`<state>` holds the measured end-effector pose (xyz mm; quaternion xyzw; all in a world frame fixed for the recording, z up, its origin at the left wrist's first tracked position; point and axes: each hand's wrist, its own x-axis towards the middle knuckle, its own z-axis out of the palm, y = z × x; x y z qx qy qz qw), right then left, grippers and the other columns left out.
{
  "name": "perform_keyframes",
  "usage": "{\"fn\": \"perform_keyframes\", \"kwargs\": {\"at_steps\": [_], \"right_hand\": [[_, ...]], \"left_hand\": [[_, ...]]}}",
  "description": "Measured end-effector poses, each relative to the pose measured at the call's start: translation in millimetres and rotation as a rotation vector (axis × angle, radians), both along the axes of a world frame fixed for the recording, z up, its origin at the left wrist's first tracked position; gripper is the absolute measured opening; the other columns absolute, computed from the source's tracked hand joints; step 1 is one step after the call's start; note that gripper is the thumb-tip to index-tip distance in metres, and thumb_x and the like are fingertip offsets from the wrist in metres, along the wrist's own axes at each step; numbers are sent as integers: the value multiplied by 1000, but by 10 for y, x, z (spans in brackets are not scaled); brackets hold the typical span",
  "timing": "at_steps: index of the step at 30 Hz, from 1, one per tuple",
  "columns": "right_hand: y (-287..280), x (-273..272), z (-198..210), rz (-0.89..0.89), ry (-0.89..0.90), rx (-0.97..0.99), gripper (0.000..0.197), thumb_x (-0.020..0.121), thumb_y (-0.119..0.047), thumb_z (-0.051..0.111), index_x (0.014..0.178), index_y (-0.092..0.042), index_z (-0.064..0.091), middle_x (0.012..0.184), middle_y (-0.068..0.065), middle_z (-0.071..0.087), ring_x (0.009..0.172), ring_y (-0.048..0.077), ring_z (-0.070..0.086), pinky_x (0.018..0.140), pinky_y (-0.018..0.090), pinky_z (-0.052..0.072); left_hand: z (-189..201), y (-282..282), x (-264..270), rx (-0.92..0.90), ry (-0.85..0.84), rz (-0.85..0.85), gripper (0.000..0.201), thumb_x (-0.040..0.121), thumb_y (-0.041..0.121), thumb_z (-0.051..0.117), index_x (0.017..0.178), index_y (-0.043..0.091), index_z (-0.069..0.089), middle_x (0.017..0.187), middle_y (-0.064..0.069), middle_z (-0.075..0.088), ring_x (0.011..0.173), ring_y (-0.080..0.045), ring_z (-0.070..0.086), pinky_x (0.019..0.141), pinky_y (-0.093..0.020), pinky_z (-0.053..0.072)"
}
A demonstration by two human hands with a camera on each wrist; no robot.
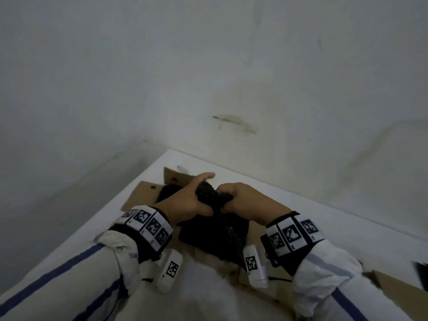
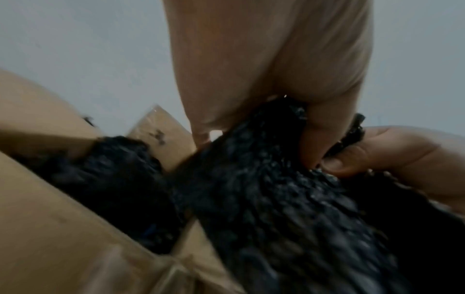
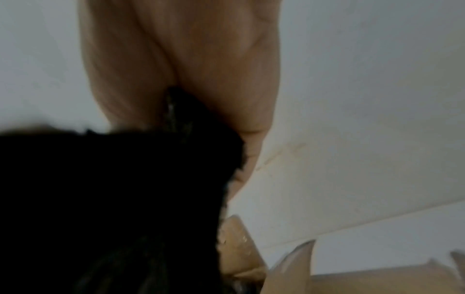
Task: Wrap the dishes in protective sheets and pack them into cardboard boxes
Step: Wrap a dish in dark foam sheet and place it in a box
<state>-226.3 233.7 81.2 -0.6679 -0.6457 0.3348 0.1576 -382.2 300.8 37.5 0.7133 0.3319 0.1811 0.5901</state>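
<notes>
Black bubbly protective sheet (image 1: 214, 198), bunched, ctr-bottom of frame over open cardboard box (image 1: 141, 193). Gripped btwn left hand (image 1: 185, 200) & right hand (image 1: 245, 200), fingers curled round top.

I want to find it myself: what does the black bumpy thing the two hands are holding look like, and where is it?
Look at the white table by the wall, then the open cardboard box on it. Above the box, the left hand and right hand grip a black bumpy sheet, bunched at the top. Another dark bundle already lies inside the box.
</notes>
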Motion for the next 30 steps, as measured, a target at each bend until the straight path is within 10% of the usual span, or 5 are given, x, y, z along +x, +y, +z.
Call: {"fn": "perform_keyframes", "kwargs": {"at_steps": [6, 11, 16, 22, 30], "right_hand": [[563, -629, -277, -68, 113, 76, 56, 82, -17, 68, 129, -24, 38, 109, 1, 53, 96, 18, 55, 69, 19, 43], [842, -844, -560, 16, -192, 192, 25, 82, 5, 51, 95, -16, 52, 114, 11, 55, 97, 26, 56, 67, 20, 34], [1024, -825, -722, 8, -439, 74, 32, 89, 1, 44, 115, -8, 62, 123, 14, 54, 110, 28, 54, 87, 27, 41], [1132, -852, -813, 104, -616, -47, 27, 92, -7, 45, 114, -7, 62, 127, 18, 51, 113, 32, 52, 91, 34, 45], [1228, -897, -714, 282, -715, -215, 37, 96, -28, 47, 122, -4, 57, 129, 17, 48, 118, 29, 47, 95, 33, 40]], "left_hand": [[-256, 567, -736, 253, 307, 347, 41, 68, 31, 70, 105, 15, 61, 98, 0, 66, 94, -21, 61, 77, -28, 48], [-568, 792, -866, 143, 311, 478, 48, 77, 22, 68, 118, 9, 46, 89, 1, 56, 90, -22, 58, 68, -26, 39], [-613, 782, -843, 415, 241, 552, 37, 75, 3, 62, 100, 14, 37, 102, -6, 41, 83, -20, 43, 69, -32, 44], [-645, 927, -772, 1024, 709, -45, 27, 77, 14, 53, 98, 25, 66, 104, -1, 59, 94, -31, 56, 72, -35, 38], [-768, 999, -704, 1130, 957, -140, 17, 60, 23, 63, 77, 18, 66, 76, -1, 64, 67, -25, 60, 59, -32, 45]]}}
